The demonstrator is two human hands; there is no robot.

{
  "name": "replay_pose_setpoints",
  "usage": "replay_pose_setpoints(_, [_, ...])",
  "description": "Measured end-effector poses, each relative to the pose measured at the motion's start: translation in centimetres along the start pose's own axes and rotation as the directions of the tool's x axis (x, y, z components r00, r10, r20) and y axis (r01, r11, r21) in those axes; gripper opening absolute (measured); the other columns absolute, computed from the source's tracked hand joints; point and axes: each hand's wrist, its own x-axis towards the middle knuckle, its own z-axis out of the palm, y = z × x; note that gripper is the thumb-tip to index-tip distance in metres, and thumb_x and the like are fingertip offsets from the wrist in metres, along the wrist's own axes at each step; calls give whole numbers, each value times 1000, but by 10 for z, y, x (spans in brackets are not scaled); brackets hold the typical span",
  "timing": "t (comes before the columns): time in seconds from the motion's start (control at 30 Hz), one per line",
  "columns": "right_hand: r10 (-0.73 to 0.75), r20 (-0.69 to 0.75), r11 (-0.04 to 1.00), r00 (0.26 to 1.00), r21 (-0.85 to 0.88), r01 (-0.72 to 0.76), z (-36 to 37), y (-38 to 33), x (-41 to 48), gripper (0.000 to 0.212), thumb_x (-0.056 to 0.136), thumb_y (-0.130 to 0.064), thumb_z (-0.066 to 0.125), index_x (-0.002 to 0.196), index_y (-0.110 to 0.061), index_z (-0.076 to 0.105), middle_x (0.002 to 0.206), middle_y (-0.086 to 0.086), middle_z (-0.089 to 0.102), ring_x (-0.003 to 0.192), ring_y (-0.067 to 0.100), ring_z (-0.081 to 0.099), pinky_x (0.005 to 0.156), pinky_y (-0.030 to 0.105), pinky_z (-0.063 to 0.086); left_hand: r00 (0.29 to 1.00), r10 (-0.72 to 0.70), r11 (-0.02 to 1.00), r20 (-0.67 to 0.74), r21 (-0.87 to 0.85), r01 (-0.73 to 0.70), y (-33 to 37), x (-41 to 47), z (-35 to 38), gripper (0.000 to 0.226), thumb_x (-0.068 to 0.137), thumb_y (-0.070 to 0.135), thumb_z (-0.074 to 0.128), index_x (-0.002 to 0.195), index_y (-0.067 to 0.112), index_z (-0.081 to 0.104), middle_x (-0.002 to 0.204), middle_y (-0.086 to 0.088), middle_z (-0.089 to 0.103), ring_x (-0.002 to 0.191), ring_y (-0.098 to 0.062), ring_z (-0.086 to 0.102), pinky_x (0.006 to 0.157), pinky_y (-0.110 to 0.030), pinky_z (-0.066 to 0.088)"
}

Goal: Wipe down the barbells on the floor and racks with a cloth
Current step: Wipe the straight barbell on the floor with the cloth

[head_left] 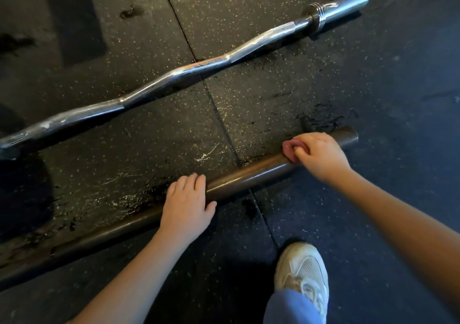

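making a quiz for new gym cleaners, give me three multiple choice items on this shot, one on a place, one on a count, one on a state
1. Where is the cloth pressed?
A. on the floor mat
B. on the dark straight bar, near its right end
C. on the white shoe

2. How many bars lie on the floor?
A. one
B. two
C. three

3. What is the left hand doing?
A. gripping a second cloth
B. resting flat on the dark straight bar
C. making a fist above the bar

Answers:
1. B: the right hand holds the pinkish cloth against that bar.
2. B: only the dark straight bar and a wavy chrome bar are seen.
3. B: its fingers lie fairly straight over the bar and hold nothing.
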Motion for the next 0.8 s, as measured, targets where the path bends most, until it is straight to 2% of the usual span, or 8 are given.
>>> replay_pose_setpoints(0.17, [184,-138,983,973,21,-183,13,-20,-1,22,93,-24,49,95,-14,69,98,3,65,99,22,55,96,42,43,996,-71,988,63,-136,79,-13,-8,1,75,91,44,56,151,16,19,144,-4,37,128,-19,43,109,-36,34])
replay_pose_setpoints(0.27, [-3,-52,998,999,69,6,35,-54,-19,20,93,-23,47,92,-20,66,98,-2,63,100,19,54,97,38,41,996,-75,987,55,-136,81,-9,-13,-2,80,88,41,62,151,15,19,144,-5,37,128,-20,44,108,-35,35])
replay_pose_setpoints(0.33, [-163,-4,984,987,73,163,41,-61,-31,21,94,-23,48,107,-20,64,109,-2,63,108,19,52,101,35,36,997,-62,987,44,-146,68,-8,-18,-2,81,88,39,62,151,16,18,145,-5,35,128,-20,43,108,-35,36])
replay_pose_setpoints(0.43, [-166,67,986,984,-11,167,31,-46,-31,35,97,-29,48,129,-19,56,128,-4,58,123,16,47,113,38,23,999,-44,983,22,-179,48,-9,-28,-2,79,91,35,59,153,15,15,151,-5,29,134,-20,37,112,-34,32])
replay_pose_setpoints(0.53, [8,-66,999,998,-41,-10,29,-31,-32,23,95,-24,47,109,-18,64,111,-2,64,113,21,54,111,43,26,1000,-25,979,-11,-205,22,-11,-38,0,74,94,32,55,153,11,14,155,-4,24,140,-18,29,116,-32,25])
replay_pose_setpoints(0.63, [126,-203,992,971,31,-122,46,-56,-39,18,90,-21,46,86,-19,63,90,-2,62,95,23,55,90,40,40,999,-23,972,-38,-234,14,-12,-44,2,71,95,31,55,152,12,18,155,-2,25,141,-17,27,116,-31,23])
replay_pose_setpoints(0.73, [-86,-32,993,996,75,88,67,-96,-51,26,90,-33,34,87,-35,60,94,-10,61,96,14,52,91,35,41,997,-20,965,-70,-261,1,-12,-48,3,67,94,31,57,150,13,26,152,0,30,138,-16,31,115,-30,24])
replay_pose_setpoints(0.8, [-275,70,961,959,40,272,73,-105,-57,34,93,-40,34,107,-29,63,107,-8,63,106,14,53,100,38,40,996,2,963,-85,-267,-24,-14,-50,3,63,93,31,57,148,14,31,148,2,34,136,-15,33,114,-28,24])
